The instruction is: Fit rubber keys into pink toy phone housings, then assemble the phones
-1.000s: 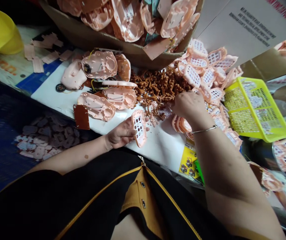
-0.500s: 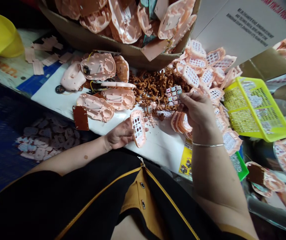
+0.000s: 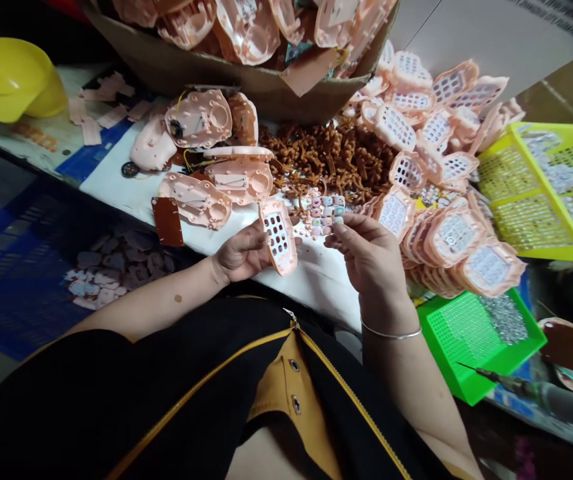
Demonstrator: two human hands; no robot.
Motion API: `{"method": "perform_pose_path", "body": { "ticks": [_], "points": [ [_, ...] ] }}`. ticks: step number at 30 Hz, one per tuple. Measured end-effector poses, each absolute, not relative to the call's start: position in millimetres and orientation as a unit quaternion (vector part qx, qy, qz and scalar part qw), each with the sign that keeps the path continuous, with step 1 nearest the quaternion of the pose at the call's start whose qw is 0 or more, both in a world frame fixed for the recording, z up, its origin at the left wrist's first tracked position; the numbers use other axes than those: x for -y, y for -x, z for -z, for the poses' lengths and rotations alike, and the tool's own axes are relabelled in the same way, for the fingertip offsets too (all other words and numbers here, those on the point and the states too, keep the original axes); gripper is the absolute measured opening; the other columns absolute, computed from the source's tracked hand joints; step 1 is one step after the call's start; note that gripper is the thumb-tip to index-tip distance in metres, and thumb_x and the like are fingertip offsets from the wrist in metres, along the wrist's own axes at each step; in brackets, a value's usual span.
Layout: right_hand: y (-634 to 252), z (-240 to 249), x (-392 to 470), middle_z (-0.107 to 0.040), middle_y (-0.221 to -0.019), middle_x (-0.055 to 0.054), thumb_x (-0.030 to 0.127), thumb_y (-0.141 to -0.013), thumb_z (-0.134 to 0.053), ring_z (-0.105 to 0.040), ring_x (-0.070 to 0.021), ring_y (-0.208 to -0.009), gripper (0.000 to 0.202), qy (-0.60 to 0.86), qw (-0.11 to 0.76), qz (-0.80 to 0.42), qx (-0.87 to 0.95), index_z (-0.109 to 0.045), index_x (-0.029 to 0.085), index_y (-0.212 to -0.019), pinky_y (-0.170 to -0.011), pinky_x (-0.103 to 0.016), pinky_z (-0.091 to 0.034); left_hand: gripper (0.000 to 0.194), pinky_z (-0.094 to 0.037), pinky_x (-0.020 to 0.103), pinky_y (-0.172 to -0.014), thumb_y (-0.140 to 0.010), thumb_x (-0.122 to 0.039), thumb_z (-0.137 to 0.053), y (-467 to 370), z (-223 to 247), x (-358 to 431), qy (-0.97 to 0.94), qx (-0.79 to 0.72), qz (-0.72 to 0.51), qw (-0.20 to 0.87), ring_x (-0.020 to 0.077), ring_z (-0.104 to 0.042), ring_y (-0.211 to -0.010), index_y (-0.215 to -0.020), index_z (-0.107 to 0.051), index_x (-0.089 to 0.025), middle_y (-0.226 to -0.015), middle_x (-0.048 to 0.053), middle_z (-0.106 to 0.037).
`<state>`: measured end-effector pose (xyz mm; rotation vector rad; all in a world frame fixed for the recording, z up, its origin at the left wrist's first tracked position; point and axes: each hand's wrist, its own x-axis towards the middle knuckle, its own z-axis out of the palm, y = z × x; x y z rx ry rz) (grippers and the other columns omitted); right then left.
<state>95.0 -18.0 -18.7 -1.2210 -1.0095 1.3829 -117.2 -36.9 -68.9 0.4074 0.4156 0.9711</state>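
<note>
My left hand (image 3: pixel 243 253) is closed on a pink plastic shell (image 3: pixel 279 237), a shallow casing with rows of small holes, tilted toward me. Between the thumb and fingers of my right hand (image 3: pixel 373 257) is a small keypad (image 3: pixel 327 215) with several coloured keys printed with pictures. The keypad is to the right of the shell, apart from it. Behind both hands lies a heap of small brown plastic parts (image 3: pixel 331 157). Pink assembled housings with wires (image 3: pixel 199 120) rest left of the heap.
A cardboard box (image 3: pixel 266 97) of pink housings stands at the back. Stacked shells (image 3: pixel 446 240) and a yellow basket (image 3: pixel 541 247) are at the right. A green tray (image 3: pixel 446 333) holds screws, with a screwdriver (image 3: pixel 521 385) beside it. A blue crate (image 3: pixel 6 267) sits lower left.
My right hand has moved left and toward me with the keypad, bringing it nearer the shell. The left hand keeps its hold. The view has shifted, showing more of the green tray and the screwdriver.
</note>
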Motion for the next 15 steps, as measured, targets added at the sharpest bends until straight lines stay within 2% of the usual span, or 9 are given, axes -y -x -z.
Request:
{"method": "perform_pose_path", "body": {
  "ticks": [4, 8, 12, 15],
  "points": [
    [-95.4, 29.2, 26.6, -0.065, -0.07, 0.007, 0.033, -0.063, -0.087, -0.065, -0.009, -0.061, 0.034, 0.486, 0.505, -0.597, 0.391, -0.064, 0.023, -0.085, -0.063, -0.025, -0.058, 0.077, -0.045, 0.054, -0.104, -0.059, -0.029, -0.084, 116.1, 67.0, 37.0, -0.193, -0.196, -0.471, 0.838, 0.0399, -0.055, -0.128, -0.131, -0.056, -0.021, -0.147, 0.014, -0.052],
    [-87.6, 38.8, 31.9, -0.065, -0.076, 0.007, 0.035, -0.067, -0.083, -0.065, -0.0106, -0.066, 0.035, 0.467, 0.555, -0.513, 0.46, -0.058, 0.027, -0.09, -0.07, -0.029, -0.058, 0.069, -0.047, 0.056, -0.099, -0.063, -0.042, -0.081, 117.3, 70.1, 36.0, -0.201, -0.182, -0.438, 0.857, 0.042, -0.058, -0.123, -0.125, -0.062, -0.018, -0.145, 0.016, -0.054],
    [-75.0, 40.3, 31.9, -0.069, -0.088, 0.001, 0.035, -0.08, -0.073, -0.067, -0.0162, -0.084, 0.016, 0.459, 0.543, -0.359, 0.605, -0.06, 0.027, -0.087, -0.083, -0.037, -0.055, 0.063, -0.045, 0.056, -0.1, -0.068, -0.05, -0.076, 119.4, 75.5, 34.4, -0.21, -0.164, -0.405, 0.875, 0.0413, -0.063, -0.116, -0.118, -0.065, -0.014, -0.126, 0.018, -0.068],
    [-68.2, 37.7, 29.0, -0.071, -0.09, -0.003, 0.03, -0.083, -0.068, -0.066, -0.0204, -0.089, 0.006, 0.435, 0.494, -0.236, 0.715, -0.063, 0.025, -0.083, -0.083, -0.04, -0.053, 0.06, -0.045, 0.055, -0.099, -0.067, -0.055, -0.076, 119.5, 77.2, 34.0, -0.211, -0.161, -0.388, 0.882, 0.0409, -0.065, -0.113, -0.11, -0.068, -0.014, -0.106, 0.015, -0.075]
  ]
}}
